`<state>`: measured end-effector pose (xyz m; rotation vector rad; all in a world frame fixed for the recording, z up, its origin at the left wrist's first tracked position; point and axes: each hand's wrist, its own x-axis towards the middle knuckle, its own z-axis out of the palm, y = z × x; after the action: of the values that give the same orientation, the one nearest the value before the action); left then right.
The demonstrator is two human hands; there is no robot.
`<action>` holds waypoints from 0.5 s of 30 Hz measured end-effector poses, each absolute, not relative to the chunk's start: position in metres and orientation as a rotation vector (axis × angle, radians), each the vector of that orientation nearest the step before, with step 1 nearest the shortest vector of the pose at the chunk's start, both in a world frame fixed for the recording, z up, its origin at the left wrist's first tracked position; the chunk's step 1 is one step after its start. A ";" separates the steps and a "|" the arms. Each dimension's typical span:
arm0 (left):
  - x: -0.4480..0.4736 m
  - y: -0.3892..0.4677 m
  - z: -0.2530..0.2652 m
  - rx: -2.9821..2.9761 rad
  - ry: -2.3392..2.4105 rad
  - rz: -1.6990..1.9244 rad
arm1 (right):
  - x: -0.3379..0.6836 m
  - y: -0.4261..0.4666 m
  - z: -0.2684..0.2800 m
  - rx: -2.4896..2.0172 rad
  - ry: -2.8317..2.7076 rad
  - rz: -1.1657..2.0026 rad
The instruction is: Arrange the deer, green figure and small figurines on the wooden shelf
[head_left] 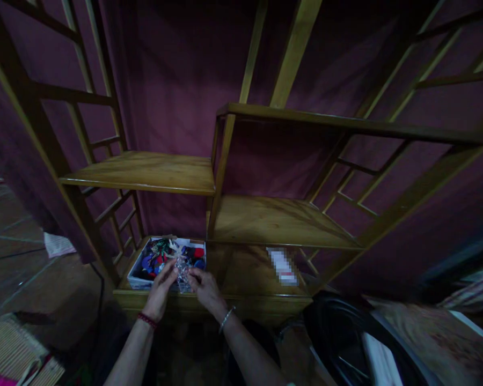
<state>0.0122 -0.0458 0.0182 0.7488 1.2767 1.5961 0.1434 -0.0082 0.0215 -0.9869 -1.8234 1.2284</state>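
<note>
Both my hands are in front of a white box [134,280] on the bottom shelf at the left. Between my left hand [163,287] and my right hand [206,289] is a clear, shiny plastic bag [182,274], pinched from both sides near the box's front edge. What the bag contains, if anything, is too small to tell. Inside the box lie several small coloured things [160,247], blue, red and green, in a jumble; my hands hide part of them. My left wrist wears a dark red beaded bracelet, my right a silver one.
A wooden shelf unit [169,170] with stepped boards stands before a dark purple curtain [173,107]. A blurred white paper [282,266] lies on the bottom shelf, right of the box. At lower right is a black round container [338,332]; a woven mat-like item [18,348] lies lower left.
</note>
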 end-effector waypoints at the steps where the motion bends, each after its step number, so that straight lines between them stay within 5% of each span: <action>1: 0.013 -0.050 0.019 0.704 1.218 1.588 | 0.145 -0.012 0.023 -0.979 -1.841 1.234; 15: 0.033 -0.084 0.058 0.640 1.066 1.601 | 0.171 -0.052 0.065 -0.930 -1.807 1.238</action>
<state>0.0333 -0.0835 0.0576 0.6397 1.0656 1.6012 0.1707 -0.0518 0.0645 -0.9300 -1.8065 1.2378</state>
